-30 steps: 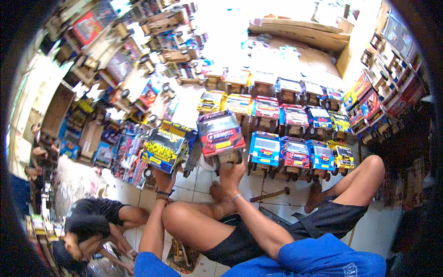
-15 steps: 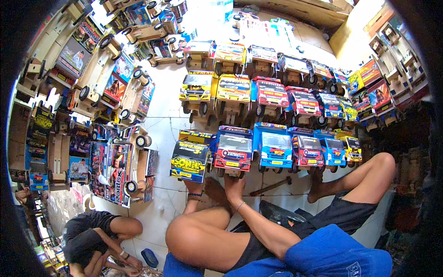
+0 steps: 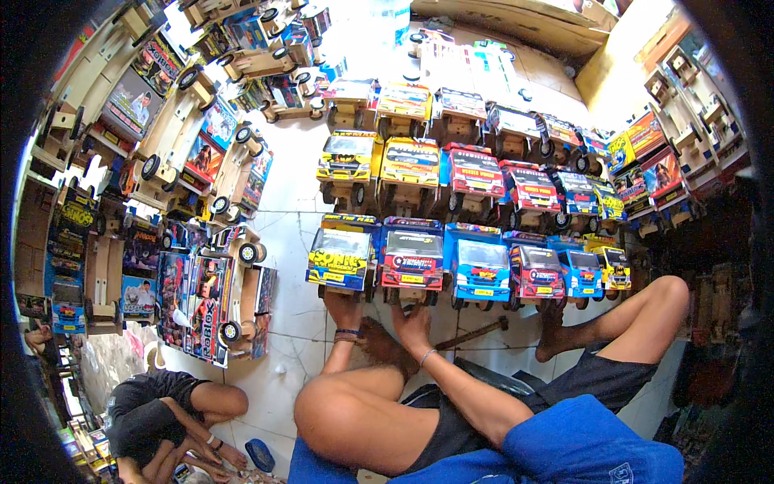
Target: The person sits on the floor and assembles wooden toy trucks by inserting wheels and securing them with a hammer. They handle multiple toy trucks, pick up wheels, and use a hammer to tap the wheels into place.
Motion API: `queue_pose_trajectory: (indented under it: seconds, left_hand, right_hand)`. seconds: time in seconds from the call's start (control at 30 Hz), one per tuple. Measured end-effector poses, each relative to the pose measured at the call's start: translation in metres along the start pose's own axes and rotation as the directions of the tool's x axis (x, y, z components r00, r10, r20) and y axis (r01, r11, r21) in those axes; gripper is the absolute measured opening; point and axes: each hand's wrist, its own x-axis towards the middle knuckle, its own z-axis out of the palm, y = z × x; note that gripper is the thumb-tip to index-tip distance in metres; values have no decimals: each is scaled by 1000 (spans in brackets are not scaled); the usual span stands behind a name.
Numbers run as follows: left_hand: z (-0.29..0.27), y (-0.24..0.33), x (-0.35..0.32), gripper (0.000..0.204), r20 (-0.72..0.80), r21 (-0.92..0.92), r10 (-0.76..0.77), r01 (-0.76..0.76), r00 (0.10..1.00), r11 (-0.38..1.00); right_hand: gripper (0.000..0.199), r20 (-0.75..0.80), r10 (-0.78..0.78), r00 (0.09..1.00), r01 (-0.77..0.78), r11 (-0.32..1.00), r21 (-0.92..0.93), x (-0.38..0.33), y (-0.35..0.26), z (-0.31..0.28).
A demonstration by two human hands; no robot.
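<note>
A blue and yellow toy truck stands at the left end of the front row of wooden toy trucks. My left hand reaches under its front and grips it from below, most fingers hidden by the cab. To its right is a toy truck with a red front and blue sides. My right hand is at the underside of that truck, beside its front wheel. Its fingertips are partly out of sight there, so their hold is unclear. Farther right in the row stands a light blue toy truck.
Two more rows, with a yellow toy truck among them, stand behind. A hammer lies on the tiles by my foot. More trucks are stacked on their sides at left, including a boxy one. Another person sits at lower left.
The blue and yellow truck has gone from tilted and nearer me to level, in line with the row. My left hand has moved slightly forward with it; my right hand stays low.
</note>
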Motion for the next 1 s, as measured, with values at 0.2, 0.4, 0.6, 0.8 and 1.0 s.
queue_pose_trajectory:
  seconds: [0.2,0.4,0.6,0.8,1.0]
  left_hand:
    - [-4,-5,-2,27,67,252,134,-147,989,957]
    - [0,-11,-9,27,0,338,202,-191,979,922]
    - [0,-6,-6,27,16,328,178,-173,984,929]
    - [2,-4,-7,26,33,335,163,-164,986,928]
    - [2,-4,-4,26,42,343,143,-149,989,927]
  right_hand:
    - [49,315,163,935,-180,983,24,10,-11,-27]
    - [66,556,8,831,-60,995,75,9,9,-65]
    - [57,794,31,607,65,994,-88,-10,84,-102]
    - [48,774,393,497,102,859,-502,-4,161,-151]
    - [51,767,240,595,115,919,-377,-3,195,-165]
